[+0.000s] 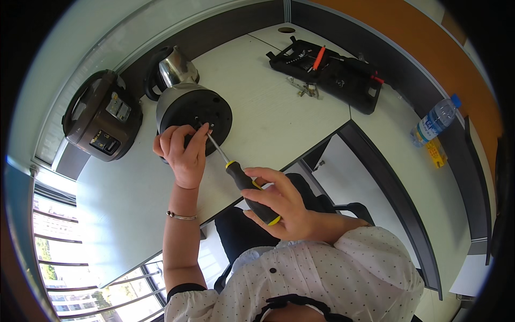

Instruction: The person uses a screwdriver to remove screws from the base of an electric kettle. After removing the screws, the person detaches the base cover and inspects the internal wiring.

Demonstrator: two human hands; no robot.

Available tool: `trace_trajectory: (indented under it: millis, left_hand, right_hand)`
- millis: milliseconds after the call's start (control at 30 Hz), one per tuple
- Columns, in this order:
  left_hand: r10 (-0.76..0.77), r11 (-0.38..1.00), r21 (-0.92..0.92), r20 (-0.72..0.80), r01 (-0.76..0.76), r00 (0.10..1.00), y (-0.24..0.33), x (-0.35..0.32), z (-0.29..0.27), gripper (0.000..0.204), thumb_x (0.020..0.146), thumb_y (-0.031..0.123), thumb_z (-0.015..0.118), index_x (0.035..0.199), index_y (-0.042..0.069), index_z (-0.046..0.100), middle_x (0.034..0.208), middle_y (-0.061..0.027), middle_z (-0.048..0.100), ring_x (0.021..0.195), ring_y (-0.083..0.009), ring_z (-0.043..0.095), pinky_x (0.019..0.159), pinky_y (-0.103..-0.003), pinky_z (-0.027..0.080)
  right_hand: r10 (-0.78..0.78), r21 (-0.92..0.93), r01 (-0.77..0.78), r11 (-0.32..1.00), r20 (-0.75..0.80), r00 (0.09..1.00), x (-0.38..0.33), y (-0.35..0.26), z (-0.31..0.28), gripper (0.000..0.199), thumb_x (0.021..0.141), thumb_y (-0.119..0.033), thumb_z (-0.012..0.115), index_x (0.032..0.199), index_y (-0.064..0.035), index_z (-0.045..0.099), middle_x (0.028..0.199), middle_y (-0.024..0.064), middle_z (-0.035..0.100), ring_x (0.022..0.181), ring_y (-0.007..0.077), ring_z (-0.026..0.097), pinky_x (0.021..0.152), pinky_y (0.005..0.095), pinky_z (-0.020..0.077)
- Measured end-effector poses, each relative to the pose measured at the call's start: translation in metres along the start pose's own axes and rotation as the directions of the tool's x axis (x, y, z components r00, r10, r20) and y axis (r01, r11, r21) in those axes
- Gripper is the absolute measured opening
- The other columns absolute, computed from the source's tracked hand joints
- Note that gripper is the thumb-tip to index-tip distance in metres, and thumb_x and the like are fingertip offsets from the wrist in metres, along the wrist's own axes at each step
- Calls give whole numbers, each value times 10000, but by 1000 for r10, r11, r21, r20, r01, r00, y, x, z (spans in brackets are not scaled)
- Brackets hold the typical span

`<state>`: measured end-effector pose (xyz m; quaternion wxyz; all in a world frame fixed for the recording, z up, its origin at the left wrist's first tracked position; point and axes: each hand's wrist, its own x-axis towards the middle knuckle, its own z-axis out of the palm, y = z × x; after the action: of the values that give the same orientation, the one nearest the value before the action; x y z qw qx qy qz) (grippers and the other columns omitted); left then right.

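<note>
A silver kettle (170, 98) lies tipped over on the table, its round black base (219, 112) turned toward me. My right hand (284, 206) is wrapped round the black and yellow handle of a screwdriver (241, 182). The shaft slants up and left to the base. My left hand (181, 147) is closed in front of the base, thumb and fingertips pinched at the screwdriver's tip. Whether a small screw is also between those fingers is too small to make out. Small holes show in the base, and my left fingers cover part of it.
Behind the kettle stands a shiny metal vessel (177, 67) with a black handle. A brown electric cooker (102, 118) is at left. An open black tool case (348, 88) and small metal parts (304, 88) lie far right. A water bottle (433, 124) stands beside a yellow packet (436, 154).
</note>
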<state>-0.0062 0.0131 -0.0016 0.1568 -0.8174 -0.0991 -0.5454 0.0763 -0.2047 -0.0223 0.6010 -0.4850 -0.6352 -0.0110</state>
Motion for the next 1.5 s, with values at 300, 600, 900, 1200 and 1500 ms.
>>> trace_trajectory:
  millis: [300, 600, 900, 1200, 1500]
  left_hand:
    - [-18, 1000, 10, -14, 18, 1000, 1, -1, -1, 202, 652, 162, 790, 850, 164, 748, 841, 29, 584, 882, -176, 529, 857, -349, 309]
    - [-10, 999, -54, -78, 6, 997, -5, -7, 6, 285, 567, 170, 807, 838, 166, 718, 852, 27, 545, 888, -179, 515, 836, -375, 290]
    - [-16, 999, -49, -48, 14, 999, -4, -5, 5, 250, 614, 148, 769, 856, 190, 723, 870, 29, 540, 908, -179, 507, 851, -379, 294]
    - [-7, 999, -34, -47, 6, 999, -6, -7, 6, 275, 624, 140, 766, 894, 182, 730, 873, 29, 551, 922, -180, 505, 855, -372, 305]
    - [-107, 993, 54, -38, 109, 993, -11, -7, 5, 346, 635, 190, 800, 973, 170, 726, 930, 12, 567, 952, -204, 490, 883, -359, 320]
  right_hand:
    - [193, 213, -200, 956, 51, 980, -4, -7, 7, 512, 780, -91, 764, 1222, -16, 515, 1339, 192, 423, 947, 274, 613, 793, 332, 521]
    - [110, 107, -108, 988, -13, 994, -4, -5, 8, 404, 778, 31, 715, 1146, 9, 550, 1323, 199, 446, 898, 230, 640, 771, 302, 520]
    - [97, 36, -96, 995, -9, 995, -4, -3, 6, 342, 760, 40, 721, 1077, 26, 591, 1295, 207, 481, 919, 264, 649, 777, 302, 530]
    - [43, -35, -44, 998, -24, 999, -4, -1, 4, 319, 748, 58, 706, 1049, 34, 605, 1239, 211, 534, 924, 287, 644, 748, 298, 534]
    - [40, 32, -38, 999, -78, 996, -4, -1, -1, 316, 744, 72, 696, 1042, 49, 597, 1224, 221, 540, 878, 250, 649, 742, 290, 534]
